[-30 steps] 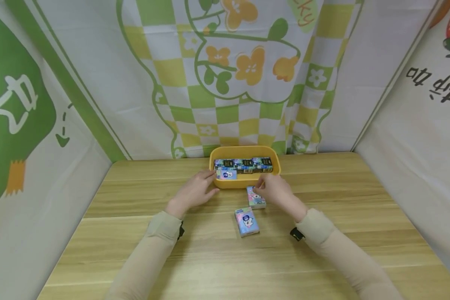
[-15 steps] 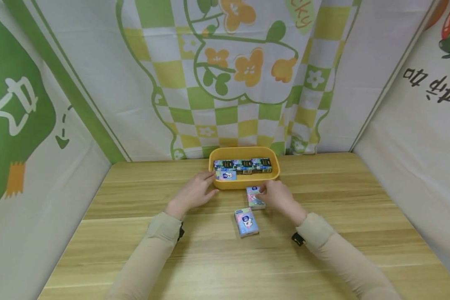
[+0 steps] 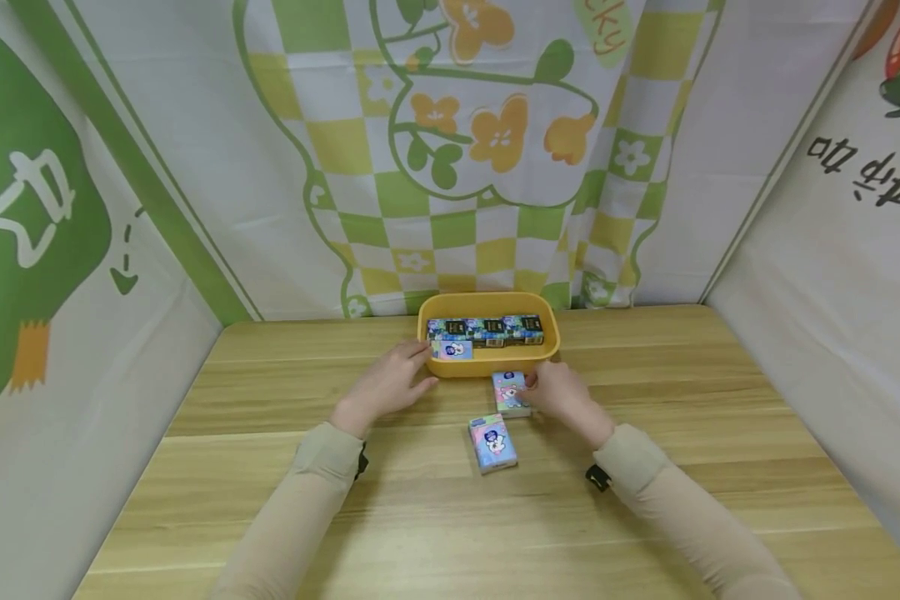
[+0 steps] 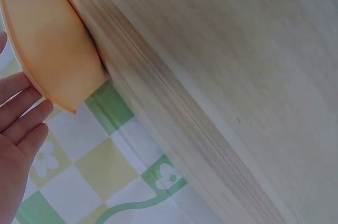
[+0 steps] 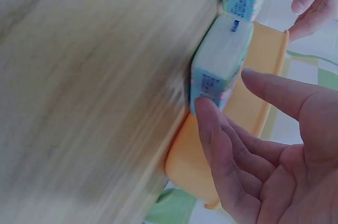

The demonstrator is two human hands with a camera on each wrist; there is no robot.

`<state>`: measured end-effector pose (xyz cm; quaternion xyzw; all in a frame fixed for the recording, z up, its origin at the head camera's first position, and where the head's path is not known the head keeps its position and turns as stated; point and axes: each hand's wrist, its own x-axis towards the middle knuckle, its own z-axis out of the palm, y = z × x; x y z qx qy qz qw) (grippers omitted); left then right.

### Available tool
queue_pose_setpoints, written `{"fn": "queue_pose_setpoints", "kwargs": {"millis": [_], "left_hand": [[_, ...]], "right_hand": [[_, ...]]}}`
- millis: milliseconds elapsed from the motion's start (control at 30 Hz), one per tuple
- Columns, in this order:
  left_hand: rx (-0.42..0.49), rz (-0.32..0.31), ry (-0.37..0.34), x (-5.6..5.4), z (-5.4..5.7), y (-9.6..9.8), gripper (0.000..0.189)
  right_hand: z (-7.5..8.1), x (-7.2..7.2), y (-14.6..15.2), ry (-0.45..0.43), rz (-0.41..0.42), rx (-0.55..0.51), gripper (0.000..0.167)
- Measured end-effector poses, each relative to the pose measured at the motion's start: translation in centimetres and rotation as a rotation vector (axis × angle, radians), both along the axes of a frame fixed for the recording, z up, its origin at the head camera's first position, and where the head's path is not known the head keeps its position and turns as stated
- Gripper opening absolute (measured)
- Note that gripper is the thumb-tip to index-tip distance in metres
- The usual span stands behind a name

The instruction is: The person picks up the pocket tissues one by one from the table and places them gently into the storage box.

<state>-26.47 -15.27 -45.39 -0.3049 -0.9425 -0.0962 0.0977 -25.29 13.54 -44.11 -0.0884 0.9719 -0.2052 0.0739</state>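
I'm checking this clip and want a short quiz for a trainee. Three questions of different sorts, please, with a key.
1. Multiple choice. What does the left hand touch?
A) The right sleeve
B) The yellow basket
C) The red print on the right wall

2. True or false: all the dark packs lie outside the basket.

3. Short answer. Two pastel packs lie on the table. In the head view, which one is the right hand beside?

Key:
1. B, at its left end.
2. False; three dark packs lie in the basket.
3. The upper pack, closer to the basket.
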Motion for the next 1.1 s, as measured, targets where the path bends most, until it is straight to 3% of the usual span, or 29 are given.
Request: {"fn": "queue_pose_setpoints", "kwargs": {"millis": [333, 567, 1100], "left_hand": [[-0.005, 0.000, 0.004, 0.0, 0.2, -0.1, 0.055], [-0.002, 0.001, 0.002, 0.1, 0.2, 0.1, 0.054], [-0.009, 0.001, -0.001, 0.3, 0.2, 0.0, 0.054]], "right_hand": [[-0.4, -0.6, 0.0, -0.062, 0.006, -0.006, 0.030], [-0.9, -1.0, -0.3, -0.134, -0.008, -0.035, 0.044], [-1.2, -1.8, -0.2, -0.284, -0.057, -0.077, 0.043]]}}
